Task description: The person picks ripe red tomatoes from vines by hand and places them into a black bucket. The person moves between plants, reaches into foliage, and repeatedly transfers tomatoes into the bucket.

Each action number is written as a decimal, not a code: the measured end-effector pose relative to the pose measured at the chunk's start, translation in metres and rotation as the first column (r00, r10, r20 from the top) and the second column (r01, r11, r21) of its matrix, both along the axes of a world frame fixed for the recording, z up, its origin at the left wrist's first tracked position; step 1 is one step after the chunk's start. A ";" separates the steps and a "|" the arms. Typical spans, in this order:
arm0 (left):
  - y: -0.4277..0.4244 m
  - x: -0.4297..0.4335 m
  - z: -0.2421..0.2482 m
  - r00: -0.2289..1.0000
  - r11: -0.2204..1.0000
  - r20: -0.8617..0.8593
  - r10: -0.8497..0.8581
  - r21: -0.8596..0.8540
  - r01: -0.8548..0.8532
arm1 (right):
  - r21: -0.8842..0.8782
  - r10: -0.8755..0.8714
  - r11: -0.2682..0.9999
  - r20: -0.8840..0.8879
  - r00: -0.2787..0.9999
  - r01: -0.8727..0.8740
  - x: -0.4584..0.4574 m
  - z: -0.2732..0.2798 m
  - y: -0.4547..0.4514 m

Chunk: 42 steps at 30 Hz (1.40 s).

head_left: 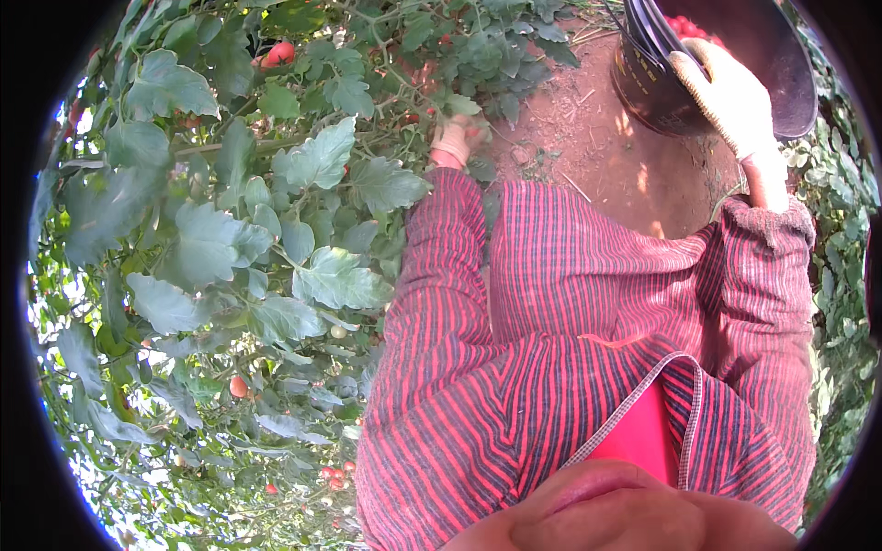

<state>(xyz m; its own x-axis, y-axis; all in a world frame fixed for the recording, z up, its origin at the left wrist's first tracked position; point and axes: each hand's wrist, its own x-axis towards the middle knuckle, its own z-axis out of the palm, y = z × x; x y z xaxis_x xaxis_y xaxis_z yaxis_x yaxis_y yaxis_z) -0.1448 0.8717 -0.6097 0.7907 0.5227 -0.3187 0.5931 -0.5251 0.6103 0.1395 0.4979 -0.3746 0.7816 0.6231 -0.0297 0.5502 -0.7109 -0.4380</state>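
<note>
My left hand (pixel 456 138), in a pale glove, reaches in among the tomato vines (pixel 375 96). Leaves partly cover its fingers, so what it holds cannot be made out. Small red tomatoes (pixel 412 118) hang just beside it. At the upper right, my right hand (pixel 734 96) wears a cream knitted glove, bright in the sun. It grips the rim of a black bucket (pixel 637 96), thumb and fingers to either side of the edge. Several rims lie close together there, like nested buckets. Red tomatoes (pixel 684 27) show inside, partly hidden by the hand.
Dense tomato plants fill the left side, with a ripe tomato (pixel 280 54) high up and an orange one (pixel 238 387) lower. Reddish bare soil (pixel 572 131) runs between the rows. More foliage (pixel 844 275) borders the right. My striped garment (pixel 586 275) spans the middle.
</note>
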 end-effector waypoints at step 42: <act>-0.194 -0.081 0.321 1.000 0.676 -0.017 0.014 0.736 0.004 | 0.178 0.055 0.984 -0.182 0.982 -0.022 0.011 -0.005 0.006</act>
